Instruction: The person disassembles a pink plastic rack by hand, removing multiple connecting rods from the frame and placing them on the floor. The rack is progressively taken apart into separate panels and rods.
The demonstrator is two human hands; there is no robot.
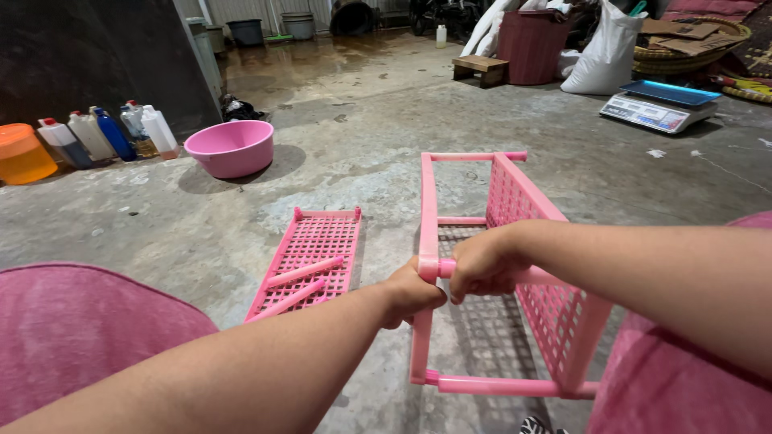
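while both hands grip | left hand fingers, right hand fingers clamped on pink rack frame corner joint

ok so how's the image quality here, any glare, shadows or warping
Head view: sharp on both hands, left hand and right hand, gripping the pink rack frame; wide-lens stretching bulges the forearms at the edges; soft shadow beside the pink basin; a wet sheen glares on the floor farther back.
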